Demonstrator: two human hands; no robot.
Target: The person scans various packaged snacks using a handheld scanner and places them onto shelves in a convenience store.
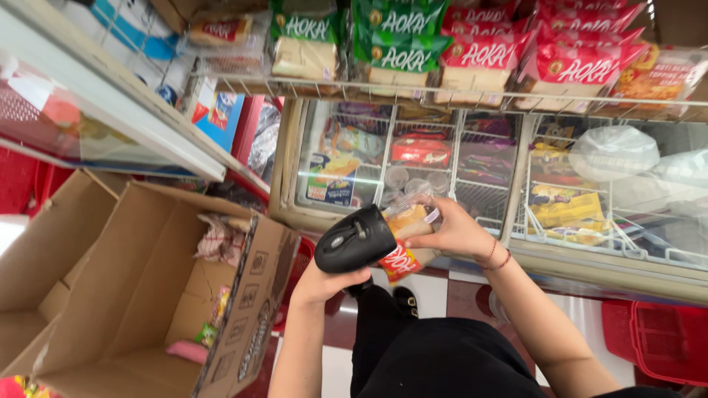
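Left hand (324,280) grips black scanner (355,239), right hand (450,232) clasps snack packet (409,228); open carton (147,295) beside, freezer (516,250) ahead.

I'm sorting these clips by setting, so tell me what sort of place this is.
Most likely a small grocery shop: a glass-topped freezer chest of packaged goods, a wire rack of bagged snacks, and the left hand aiming a black barcode scanner at a packet.

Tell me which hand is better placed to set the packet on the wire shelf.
Right. The right hand already holds the packet nearer the wire shelf; the left hand holds the black scanner.
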